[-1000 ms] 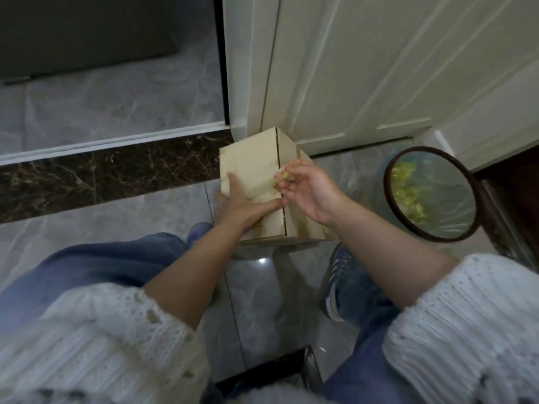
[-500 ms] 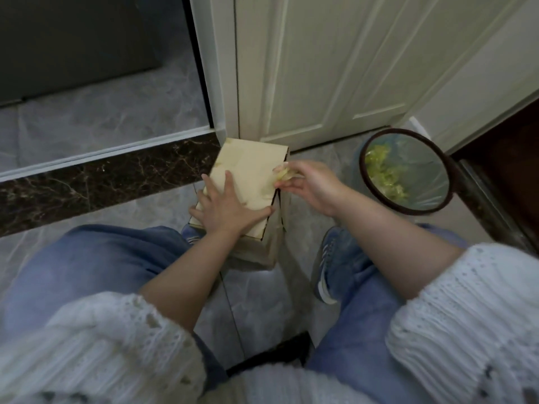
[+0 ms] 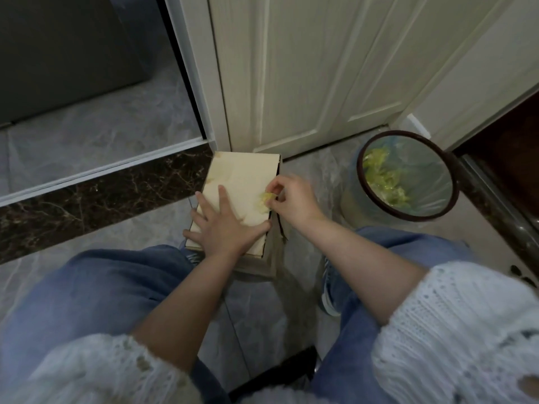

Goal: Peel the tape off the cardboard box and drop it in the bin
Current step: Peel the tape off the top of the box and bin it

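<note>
While the box (image 3: 242,188) is pinned to the floor (image 3: 131,225) under the flat, spread left hand (image 3: 224,228), a crumpled yellow-green wad of tape (image 3: 264,199) is pinched between the thumb and fingertips of the right hand (image 3: 291,199) at the box's right edge. Whether the wad is already free of the cardboard cannot be told.

Several failures can be foreseen. If a strip is yet stuck, the paper face of the box could be torn away with it by a steep or hasty pull, or the tape itself could be snapped and a remnant left behind. Being sticky, the wad may cling to the fingers when release over the bin (image 3: 405,176) is attempted, and so be dropped short onto the tiles. The box, tall and narrow, could be tipped if the left hand's pressure is eased during a sideways tug.

The box is seen as pale, matte cardboard with dark-edged seams. The tape is thin, glossy and translucent. The bin is round, dark-rimmed, lined with a filmy bluish bag and already holding similar yellow-green scraps. The floor is polished grey marble-patterned tile, slick and reflective.
</note>
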{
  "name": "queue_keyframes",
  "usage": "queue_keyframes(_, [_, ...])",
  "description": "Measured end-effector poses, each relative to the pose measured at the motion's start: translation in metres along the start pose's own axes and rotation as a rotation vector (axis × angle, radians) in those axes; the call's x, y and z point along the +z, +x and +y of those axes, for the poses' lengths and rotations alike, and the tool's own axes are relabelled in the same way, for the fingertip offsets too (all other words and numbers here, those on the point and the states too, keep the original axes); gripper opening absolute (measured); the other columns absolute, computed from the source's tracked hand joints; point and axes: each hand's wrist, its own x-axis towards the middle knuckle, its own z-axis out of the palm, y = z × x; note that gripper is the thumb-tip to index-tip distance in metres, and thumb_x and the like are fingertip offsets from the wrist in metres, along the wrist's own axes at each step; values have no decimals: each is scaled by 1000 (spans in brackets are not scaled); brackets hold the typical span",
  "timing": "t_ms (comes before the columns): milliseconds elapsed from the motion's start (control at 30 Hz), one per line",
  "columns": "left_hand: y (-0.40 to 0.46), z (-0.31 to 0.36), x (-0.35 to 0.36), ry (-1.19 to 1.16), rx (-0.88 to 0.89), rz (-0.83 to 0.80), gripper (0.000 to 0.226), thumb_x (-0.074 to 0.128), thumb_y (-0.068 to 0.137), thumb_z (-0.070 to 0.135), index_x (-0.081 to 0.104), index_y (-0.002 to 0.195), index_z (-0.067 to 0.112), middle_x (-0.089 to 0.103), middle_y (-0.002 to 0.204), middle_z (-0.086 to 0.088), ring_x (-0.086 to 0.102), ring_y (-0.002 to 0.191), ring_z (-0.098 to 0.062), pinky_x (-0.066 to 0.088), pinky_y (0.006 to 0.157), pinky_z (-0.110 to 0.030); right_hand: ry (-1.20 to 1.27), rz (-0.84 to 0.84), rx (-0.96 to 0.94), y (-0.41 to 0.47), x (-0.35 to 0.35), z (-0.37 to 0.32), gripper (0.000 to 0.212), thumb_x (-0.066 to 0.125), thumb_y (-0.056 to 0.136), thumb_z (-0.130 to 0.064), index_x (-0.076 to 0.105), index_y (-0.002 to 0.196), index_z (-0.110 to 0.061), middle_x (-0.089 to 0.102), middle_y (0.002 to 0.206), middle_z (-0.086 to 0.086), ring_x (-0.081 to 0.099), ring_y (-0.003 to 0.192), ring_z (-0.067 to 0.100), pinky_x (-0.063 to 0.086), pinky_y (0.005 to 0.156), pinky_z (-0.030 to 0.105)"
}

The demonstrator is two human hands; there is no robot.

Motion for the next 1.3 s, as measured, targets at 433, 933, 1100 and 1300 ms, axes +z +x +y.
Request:
queue_keyframes(433, [-11, 5, -8, 61, 7, -67, 137, 53, 57, 98, -18, 157, 40, -25, 166, -9, -1, 153, -42, 17, 115, -68, -175, 5, -53, -13, 3, -4, 19, 65, 93, -15, 76, 99, -2, 62, 106, 15, 63, 93, 30, 50, 84, 36])
queue_keyframes(933, [2, -4, -16, 11, 9, -98, 139, 59, 57, 97, -17, 158, 40, -25, 167, -9, -1, 153, -44, 15, 115, -72, 503, 376, 594, 51, -123, 67, 16, 78, 80, -15, 64, 75, -22, 63, 75, -3, 61, 75, 18, 53, 81, 32])
queue_keyframes(1100, [2, -3, -13, 26, 8, -54, 137, 60, 58, 95, -15, 158, 39, -23, 167, -7, 0, 153, -44, 16, 114, -72, 675, 476, 761, 42, -166, 123, 25, 55, 96, -14, 46, 75, -24, 54, 91, -1, 50, 67, 9, 47, 67, 27])
queue_keyframes(1300, [3, 13, -5, 50, 32, -31, 137, 61, 59, 94, -18, 157, 40, -25, 166, -7, 0, 152, -44, 16, 114, -71, 651, 628, 925, 45, -154, 150, 32, 78, 84, -26, 49, 75, -16, 62, 90, 8, 58, 62, 18, 58, 73, 33])
